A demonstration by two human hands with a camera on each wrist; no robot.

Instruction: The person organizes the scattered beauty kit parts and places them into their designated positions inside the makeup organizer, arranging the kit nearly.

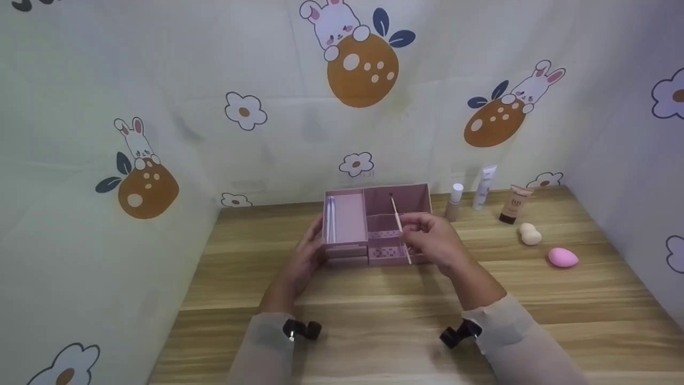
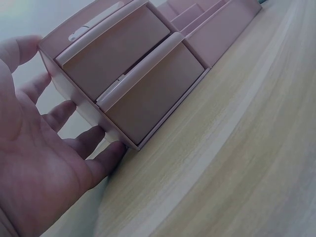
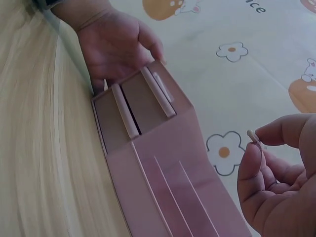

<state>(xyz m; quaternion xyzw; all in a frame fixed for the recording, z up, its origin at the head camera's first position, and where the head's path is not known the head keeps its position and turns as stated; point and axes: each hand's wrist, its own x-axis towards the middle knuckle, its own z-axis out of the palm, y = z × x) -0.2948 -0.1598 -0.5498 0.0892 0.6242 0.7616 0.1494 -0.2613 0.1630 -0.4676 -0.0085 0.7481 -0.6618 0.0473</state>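
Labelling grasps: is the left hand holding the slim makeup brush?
No, the right hand pinches the slim makeup brush, while the left hand touches the pink organizer.

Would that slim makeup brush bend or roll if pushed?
The slim makeup brush is probably stiff, since it looks straight; likely light, as the right hand merely pinches it; and perhaps apt to roll, being so thin.

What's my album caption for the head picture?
Left hand touches a pink organizer; right hand pinches a thin dark-tipped stick.
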